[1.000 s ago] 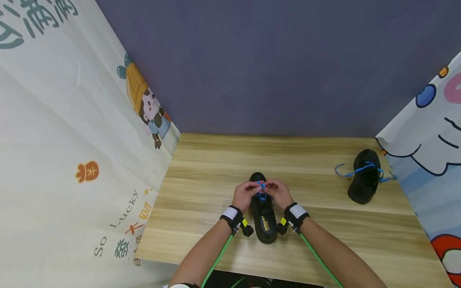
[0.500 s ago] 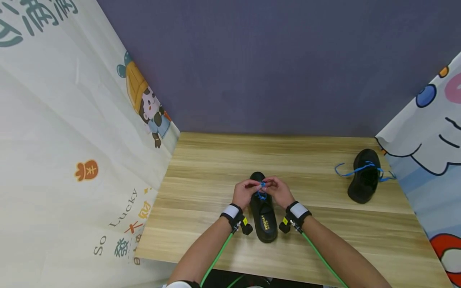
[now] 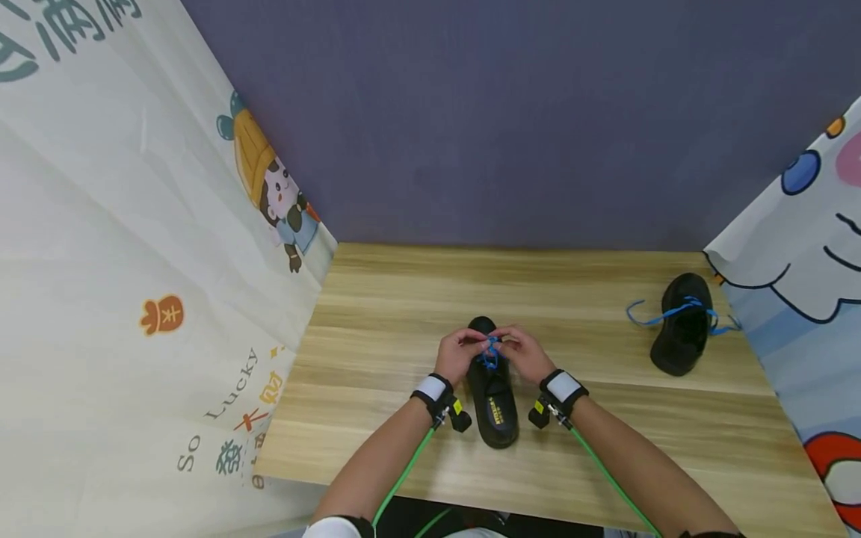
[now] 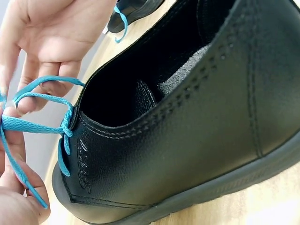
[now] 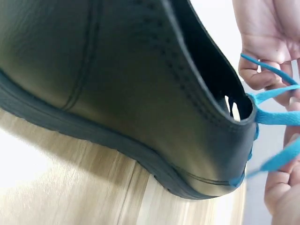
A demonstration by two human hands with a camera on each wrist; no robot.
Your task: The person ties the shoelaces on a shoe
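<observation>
A black shoe (image 3: 493, 392) stands on the wooden surface (image 3: 377, 351), near its front edge, toe pointing away from the person. Both hands meet above its lacing: the left hand (image 3: 458, 354) pinches a strand of the blue lace (image 3: 492, 353) in its grip, and the right hand (image 3: 525, 353) pinches a loop of the same lace. A second black shoe (image 3: 681, 323), its blue lace lying loose, sits well apart at the right.
</observation>
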